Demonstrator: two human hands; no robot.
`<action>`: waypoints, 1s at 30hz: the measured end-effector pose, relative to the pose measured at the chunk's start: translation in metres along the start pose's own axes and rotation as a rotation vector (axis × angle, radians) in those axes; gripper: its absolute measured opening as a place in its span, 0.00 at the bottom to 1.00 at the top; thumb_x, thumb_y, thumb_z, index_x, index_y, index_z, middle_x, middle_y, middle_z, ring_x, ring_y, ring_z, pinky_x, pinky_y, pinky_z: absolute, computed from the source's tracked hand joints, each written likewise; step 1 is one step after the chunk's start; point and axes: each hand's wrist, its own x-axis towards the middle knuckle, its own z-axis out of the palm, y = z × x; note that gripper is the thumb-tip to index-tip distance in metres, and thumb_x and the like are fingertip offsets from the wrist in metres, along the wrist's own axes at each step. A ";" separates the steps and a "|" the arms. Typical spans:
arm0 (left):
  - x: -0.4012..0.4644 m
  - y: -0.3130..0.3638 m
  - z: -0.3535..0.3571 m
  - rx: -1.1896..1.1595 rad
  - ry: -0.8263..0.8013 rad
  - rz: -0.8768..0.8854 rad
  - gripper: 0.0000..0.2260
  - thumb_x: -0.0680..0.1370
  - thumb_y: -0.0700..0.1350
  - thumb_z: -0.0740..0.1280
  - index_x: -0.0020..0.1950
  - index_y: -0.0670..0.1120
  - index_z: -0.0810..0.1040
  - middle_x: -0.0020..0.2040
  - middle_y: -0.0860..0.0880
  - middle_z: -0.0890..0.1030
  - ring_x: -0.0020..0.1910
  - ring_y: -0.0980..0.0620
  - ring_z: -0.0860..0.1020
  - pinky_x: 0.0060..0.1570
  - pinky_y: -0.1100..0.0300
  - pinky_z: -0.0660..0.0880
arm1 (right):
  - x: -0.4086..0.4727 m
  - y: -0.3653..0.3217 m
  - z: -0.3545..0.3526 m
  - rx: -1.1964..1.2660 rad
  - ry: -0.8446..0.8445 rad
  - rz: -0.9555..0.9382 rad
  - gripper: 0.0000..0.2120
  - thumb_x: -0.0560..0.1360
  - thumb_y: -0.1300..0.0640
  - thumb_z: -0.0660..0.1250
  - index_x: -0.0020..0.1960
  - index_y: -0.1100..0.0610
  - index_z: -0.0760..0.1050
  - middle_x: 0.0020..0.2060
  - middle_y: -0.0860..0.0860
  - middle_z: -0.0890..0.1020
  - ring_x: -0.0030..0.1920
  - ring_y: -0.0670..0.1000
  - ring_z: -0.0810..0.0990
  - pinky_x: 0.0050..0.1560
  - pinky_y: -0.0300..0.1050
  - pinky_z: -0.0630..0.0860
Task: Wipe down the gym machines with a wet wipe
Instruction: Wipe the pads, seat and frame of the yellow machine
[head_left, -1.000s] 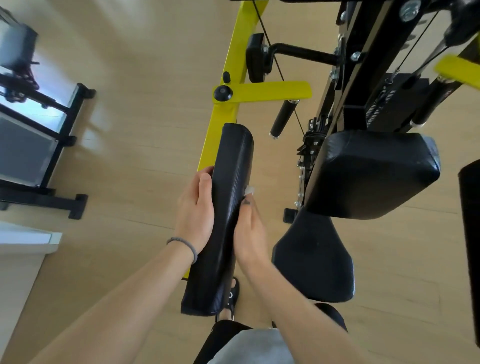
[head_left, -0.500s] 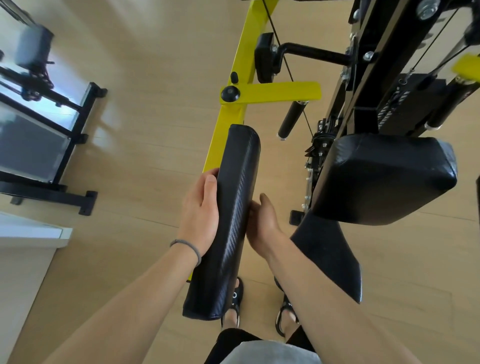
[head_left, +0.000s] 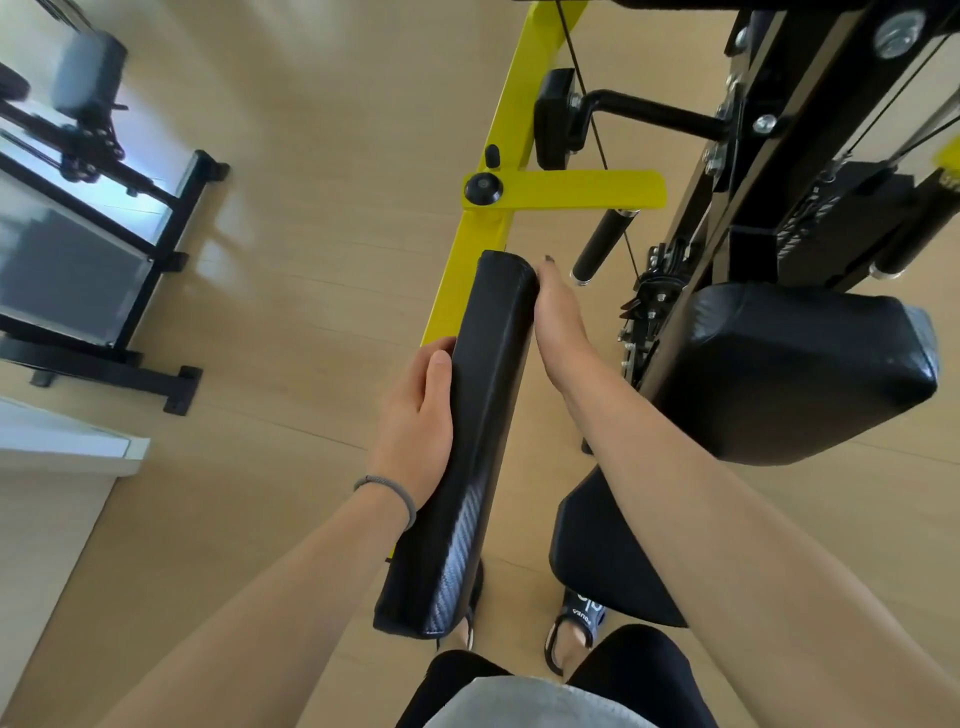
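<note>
The long black arm pad (head_left: 467, 431) stands on edge along the yellow frame arm (head_left: 485, 223) of the gym machine, its long axis running from near the person's feet away toward the yellow crossbar (head_left: 571, 189). The left hand (head_left: 415, 431) grips the pad's left side at about mid-length, thumb lying along the top edge and fingers wrapped out of sight behind it. The right hand (head_left: 558, 332) lies flat against the pad's right face close to the far end, fingers straight, fingertips reaching the pad's top corner. No wet wipe shows here; it may be pressed under the right palm, but I cannot tell.

The right hand is the nearer one to the far end, so a stroke would run back down the long axis toward the body while the left hand steadies the pad.

Right of this pad sit a large black back pad (head_left: 789, 374) and a black seat (head_left: 608, 561), with 1 black handle (head_left: 602, 247) hanging below the crossbar. The wooden floor (head_left: 311, 260) lies beneath.
</note>
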 end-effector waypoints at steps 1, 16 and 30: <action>0.000 0.001 0.000 -0.004 -0.005 0.003 0.15 0.86 0.51 0.52 0.66 0.57 0.76 0.54 0.63 0.80 0.52 0.69 0.76 0.44 0.79 0.70 | -0.004 -0.004 -0.002 -0.023 -0.016 -0.035 0.24 0.82 0.37 0.53 0.61 0.52 0.78 0.60 0.52 0.80 0.62 0.52 0.76 0.61 0.51 0.69; 0.000 0.002 0.001 -0.003 0.005 0.016 0.13 0.86 0.49 0.53 0.64 0.57 0.75 0.54 0.65 0.79 0.53 0.70 0.75 0.45 0.80 0.68 | 0.007 -0.010 -0.012 -0.174 -0.101 -0.173 0.26 0.86 0.40 0.46 0.66 0.51 0.77 0.61 0.50 0.76 0.64 0.50 0.71 0.61 0.45 0.61; 0.001 -0.001 0.001 0.027 0.025 0.013 0.14 0.86 0.51 0.53 0.63 0.58 0.77 0.52 0.64 0.80 0.52 0.68 0.76 0.45 0.77 0.69 | 0.008 0.055 -0.002 0.184 -0.097 0.208 0.41 0.77 0.27 0.46 0.72 0.56 0.74 0.67 0.54 0.80 0.67 0.55 0.77 0.75 0.54 0.67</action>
